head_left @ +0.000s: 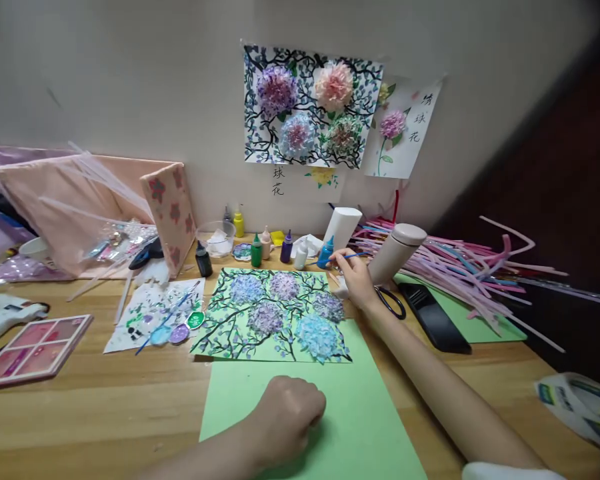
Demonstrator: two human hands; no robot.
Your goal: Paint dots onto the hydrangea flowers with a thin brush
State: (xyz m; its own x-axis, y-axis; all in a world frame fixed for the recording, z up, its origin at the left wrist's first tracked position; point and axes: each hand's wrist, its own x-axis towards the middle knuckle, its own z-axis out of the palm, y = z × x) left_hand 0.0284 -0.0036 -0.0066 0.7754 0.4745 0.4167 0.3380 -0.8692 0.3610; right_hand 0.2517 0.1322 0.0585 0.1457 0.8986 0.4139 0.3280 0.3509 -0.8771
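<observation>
My right hand [356, 280] pinches a thin blue paintbrush [353, 256], held nearly level beside a blue paint bottle [326, 253]. My left hand [289, 415] is curled into a fist above a plain light green sheet [365, 400]; nothing sticks out of it. Between and beyond my hands lies a painting on pale green paper [230, 320], with dark branches, small leaves and several textured blue and purple flower heads. The light blue flower head [321, 335] is at its near right corner.
Paint bottles, among them a green one [256, 251], line the painting's far side. Leftward are a stained paper [155, 300], a blue brush [165, 320], paint caps and a glue gun [10, 313]. Rightward are a beige cylinder [399, 250], a black object [435, 320] and pipe cleaners [460, 277].
</observation>
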